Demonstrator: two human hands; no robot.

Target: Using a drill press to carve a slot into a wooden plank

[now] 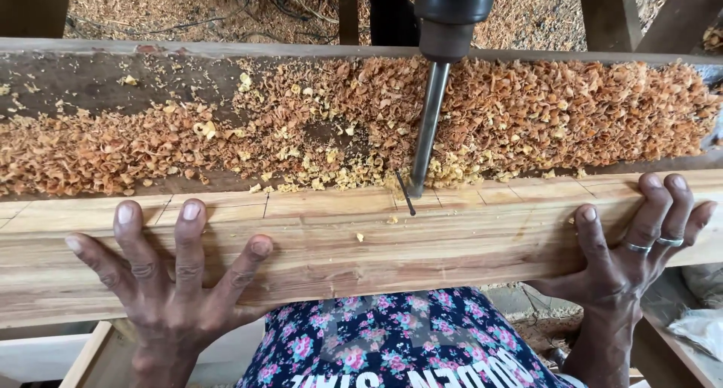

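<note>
Wooden plank (339,230) sits crosswise right in front, pale and pencil-marked, looks heavy, stiff and a bit dusty-slick, so the long near edge is the place to brace it. Left hand (169,282) is spread flat on it, fingers released, grasping nothing; right hand (633,245) hooks loosely over its far-right part. Just beyond, the drill bit (425,124) meets its far edge. Further off, shavings (527,117) bury the surface; little open room.
</note>
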